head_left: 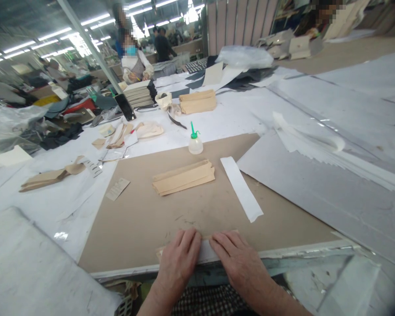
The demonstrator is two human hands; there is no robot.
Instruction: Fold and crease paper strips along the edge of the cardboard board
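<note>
At the front edge of the brown board [145,224], my left hand [181,254] and my right hand [238,254] press on a white strip [206,252] with tan material at its ends. The fingers of each hand are bent and held together, the fingertips on the piece. A small gap separates the two hands. Beyond them lies a stack of tan strips [184,177]. A separate white strip [242,188] rests to its right. Behind the stack stands a clear bottle [195,145] with a green nozzle.
Grey sheets [316,175] overlap the board's right side. A small card [117,189] and tan pieces [49,177] lie left. Farther back are another tan stack [198,102], a phone [125,106] and a person [134,63] with a mask.
</note>
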